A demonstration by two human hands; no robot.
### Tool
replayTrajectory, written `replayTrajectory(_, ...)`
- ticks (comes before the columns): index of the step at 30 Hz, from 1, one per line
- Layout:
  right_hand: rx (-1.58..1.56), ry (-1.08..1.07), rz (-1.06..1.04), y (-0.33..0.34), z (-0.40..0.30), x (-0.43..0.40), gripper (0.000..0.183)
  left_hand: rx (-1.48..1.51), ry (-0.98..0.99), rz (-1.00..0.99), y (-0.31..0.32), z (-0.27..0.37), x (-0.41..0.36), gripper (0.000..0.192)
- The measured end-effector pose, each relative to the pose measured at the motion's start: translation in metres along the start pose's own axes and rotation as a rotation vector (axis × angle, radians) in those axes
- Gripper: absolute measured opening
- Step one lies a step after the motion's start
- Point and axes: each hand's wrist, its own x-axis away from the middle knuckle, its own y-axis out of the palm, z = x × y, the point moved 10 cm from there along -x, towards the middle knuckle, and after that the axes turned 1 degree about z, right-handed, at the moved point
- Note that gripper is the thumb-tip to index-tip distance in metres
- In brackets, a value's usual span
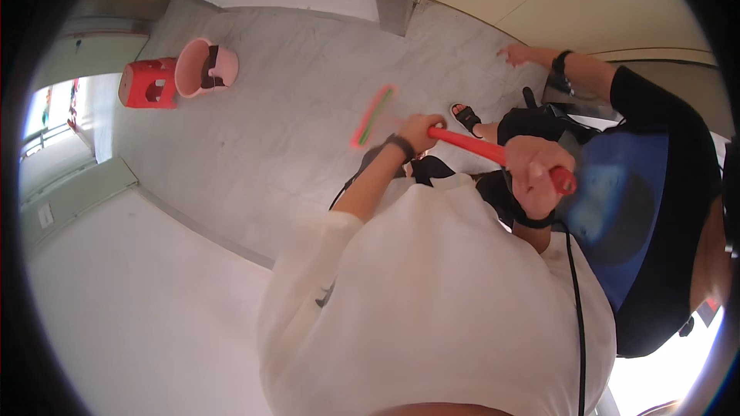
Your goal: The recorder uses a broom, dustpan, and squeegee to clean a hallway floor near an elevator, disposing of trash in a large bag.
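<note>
My right hand [537, 176] is wrapped around the upper end of a red pole handle [471, 144], close to my chest. Lower down the same handle, my left hand [421, 132] grips it. Beyond my left hand, a pink head with a green strip [374, 117] is at the floor; it is blurred, and looks like a floor squeegee or sponge mop. Part of the pole between that head and my left hand is hidden or blurred. Both my wrists wear black bands.
Close on my right stands another person in a black T-shirt [688, 144], one hand [514, 55] stretched forward. A pink bucket [188, 72] with dark cloth over its rim is beside a red plastic stool [133, 86], far left. White walls [156, 277] border the grey floor [289, 69].
</note>
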Motion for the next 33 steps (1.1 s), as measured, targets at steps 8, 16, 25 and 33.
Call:
replayTrajectory(8,0.571,-0.17,0.777,-0.064,0.037,-0.082,0.017,-0.064,0.39,-0.215,-0.043,0.022,-0.189,0.013)
replayTrajectory(16,0.963,0.003,1.083,-0.136,0.177,-0.096,0.006,-0.443,0.402,-0.616,-0.001,-0.064,-0.313,0.014)
replayTrajectory(25,0.866,0.035,1.373,-0.167,0.236,-0.094,0.006,-0.728,0.351,-0.979,0.038,-0.118,-0.349,0.022)
replayTrajectory(33,0.904,0.589,1.428,-0.089,0.178,-0.08,0.009,-0.562,0.489,-1.371,0.052,-0.102,-0.213,0.015)
